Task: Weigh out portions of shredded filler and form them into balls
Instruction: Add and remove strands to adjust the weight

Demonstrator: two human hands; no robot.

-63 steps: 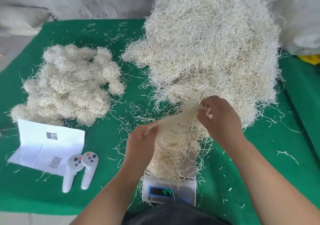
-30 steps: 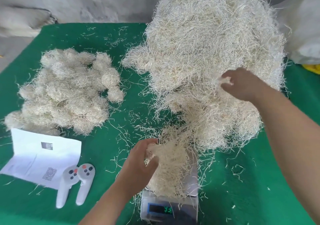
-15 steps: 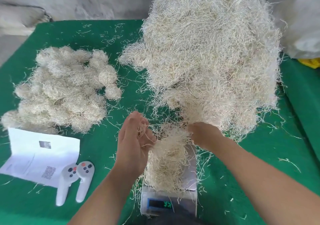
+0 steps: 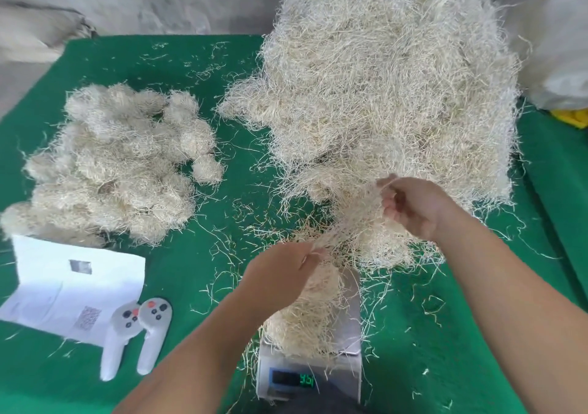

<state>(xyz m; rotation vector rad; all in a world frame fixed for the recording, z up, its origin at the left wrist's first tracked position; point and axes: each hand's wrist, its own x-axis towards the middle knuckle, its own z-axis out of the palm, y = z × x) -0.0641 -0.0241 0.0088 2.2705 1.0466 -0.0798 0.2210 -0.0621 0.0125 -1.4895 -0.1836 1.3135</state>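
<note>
Both hands pinch one wispy tuft of filler (image 4: 346, 222): right hand (image 4: 413, 206) has risen off the portion (image 4: 305, 311) on the scale (image 4: 353, 343); left hand (image 4: 280, 273), open before, now grips; the strand runs diagonally, lower-left to upper-right; fibres pale, dry, straw-like beside the big heap (image 4: 388, 89); rounded balls (image 4: 121, 165) lie left on green felt (image 4: 197, 254).

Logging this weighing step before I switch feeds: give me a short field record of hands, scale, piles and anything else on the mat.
left hand: pinches filler strands above the scale
right hand: pinches the same tuft's other end
scale: loaded with a filler portion; digits too blurred to read
loose pile: far right on the mat
finished balls: heaped at left
paper: near left, beside two white controllers
</note>
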